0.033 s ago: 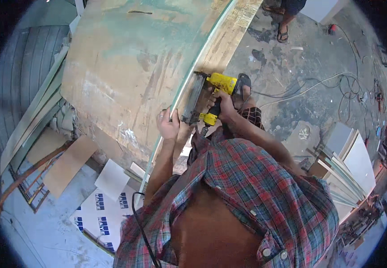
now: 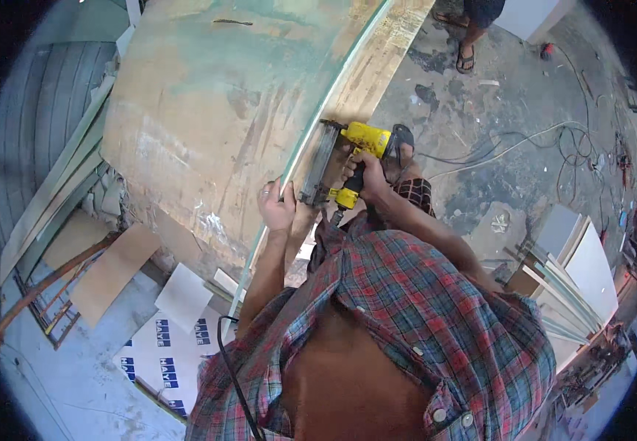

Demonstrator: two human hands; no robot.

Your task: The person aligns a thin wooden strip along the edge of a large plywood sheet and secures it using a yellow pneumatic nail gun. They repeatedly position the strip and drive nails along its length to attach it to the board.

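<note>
My right hand (image 2: 367,176) is wrapped round the black handle of a yellow nail gun (image 2: 368,135). The gun's dark magazine lies close along the edge of a long thin pale strip (image 2: 333,92). This strip stands on a worn workbench top (image 2: 208,110), stained green and brown, with a bare wooden band (image 2: 377,62) to its right. Lower down, my left hand (image 2: 278,209) grips the same strip, thumb on one side and fingers on the other. Whether the gun's nose touches the strip, I cannot tell.
Another person's sandalled foot (image 2: 466,57) is at the top right. Cables (image 2: 513,147) trail over the floor on the right. Cut panels (image 2: 579,264) lean at the lower right. Offcut sheets (image 2: 116,275) and a rusty metal frame (image 2: 50,287) lie to the left.
</note>
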